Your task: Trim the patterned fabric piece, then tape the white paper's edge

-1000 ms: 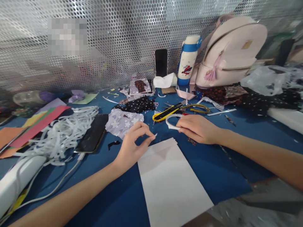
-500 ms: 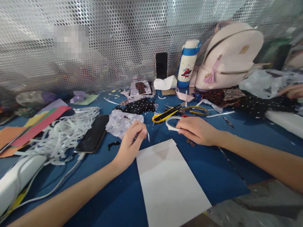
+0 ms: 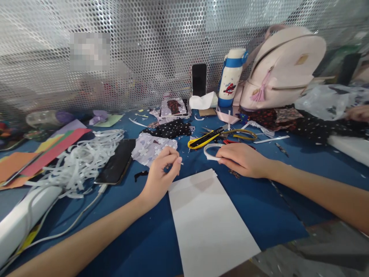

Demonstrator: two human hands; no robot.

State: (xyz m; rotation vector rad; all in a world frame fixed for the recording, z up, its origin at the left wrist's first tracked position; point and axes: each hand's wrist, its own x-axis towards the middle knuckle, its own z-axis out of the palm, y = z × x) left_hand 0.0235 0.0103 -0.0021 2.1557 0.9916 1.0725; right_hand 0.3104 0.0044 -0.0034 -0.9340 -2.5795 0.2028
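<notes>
My right hand (image 3: 243, 159) grips a thin white ring that looks like a roll of tape (image 3: 208, 152), held upright above the table with fingers and thumb on its near right side. To the left, my left hand (image 3: 165, 169) is closed in a pinch, and a tiny bit of white strip (image 3: 181, 164) shows at its fingertips. Below and between both hands lies a white sheet of paper (image 3: 210, 219). Lilac flowered fabric (image 3: 151, 146) rests just behind my left hand. A yellow box cutter (image 3: 204, 139) and yellow-handled scissors (image 3: 242, 134) lie beyond the tape.
A heap of white strips (image 3: 77, 165), a dark phone (image 3: 117, 163) on a cable and coloured paper (image 3: 54, 154) occupy the left. Behind stand another phone (image 3: 198, 80), a bottle (image 3: 231, 79) and a pale backpack (image 3: 282, 73) against a perforated metal panel (image 3: 144, 42).
The white strip hung down from my left fingertips before; now only a small end shows as that hand has turned slightly. My right hand still grips the tape. The view has shifted slightly.
</notes>
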